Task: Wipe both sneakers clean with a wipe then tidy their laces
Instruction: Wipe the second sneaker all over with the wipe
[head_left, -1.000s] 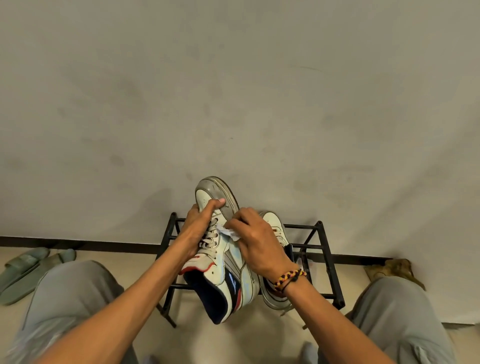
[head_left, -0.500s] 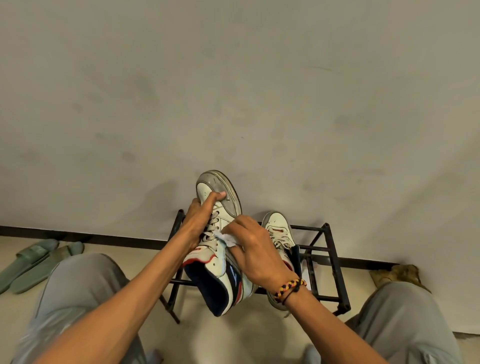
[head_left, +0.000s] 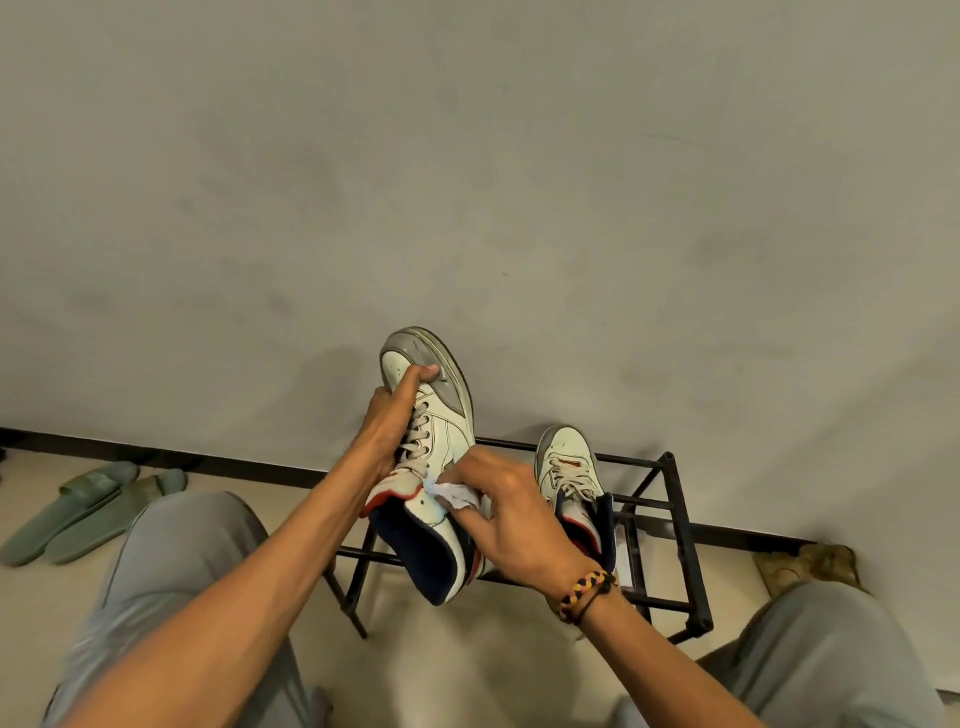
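Sneaker (head_left: 431, 447) gripped at toe by left hand (head_left: 387, 426), toe up, heel toward person | wipe (head_left: 454, 493) pinched by right hand (head_left: 511, 525), pressed against collar side

No text, brand name, number or sign can be read anywhere. The held sneaker (head_left: 441, 441) shows only red and navy trim, and a small orange patch on the tongue of the second sneaker (head_left: 569, 467) on the rack (head_left: 675, 519) is too blurred to read. The green slippers (head_left: 88, 509) on the left carry no legible mark.
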